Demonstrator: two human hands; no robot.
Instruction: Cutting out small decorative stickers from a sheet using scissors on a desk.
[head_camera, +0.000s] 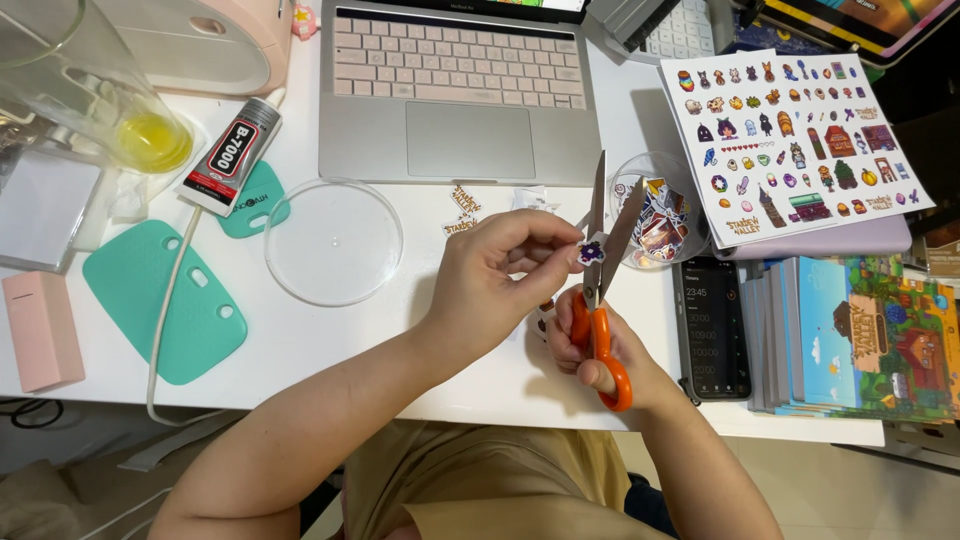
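- Head view, looking down at a white desk (330, 340) with both hands over its front edge.
- Left hand (495, 280): thumb and fingertips pinched on a small sticker (591, 252), purple and white, held up off the desk.
- Right hand (600, 350): fingers clenched through the orange loops of the scissors (605, 300), thumb in the upper loop.
- Scissors: blades point up and away from the body, spread in a narrow V. Sticker sits at the base of the V, touching the blades near the pivot.
- Sticker is above the desk, just left of a clear round tub (655, 215) filled with cut stickers.
- Sticker sheet (790, 140), many small coloured figures, lies right of the tub on a lilac pad, well apart from the hands.
- Black phone (712, 325) with a lit screen lies flat just right of the right hand; beside it a stack of illustrated booklets (860, 335).
- Clear round lid (333, 242) lies flat on the desk, left of the left hand, near but not touching.
- Two loose cut-outs (462, 208) lie between the lid and the laptop (455, 90), which has a pink keyboard cover.
- Far left: two teal mats (160, 300), a glue tube (232, 155) resting partly on the smaller one, a glass (90, 100) with yellow liquid at its bottom, a pink block (40, 330) near the desk edge.
- White cable (165, 300) runs across the larger mat and off the front edge.
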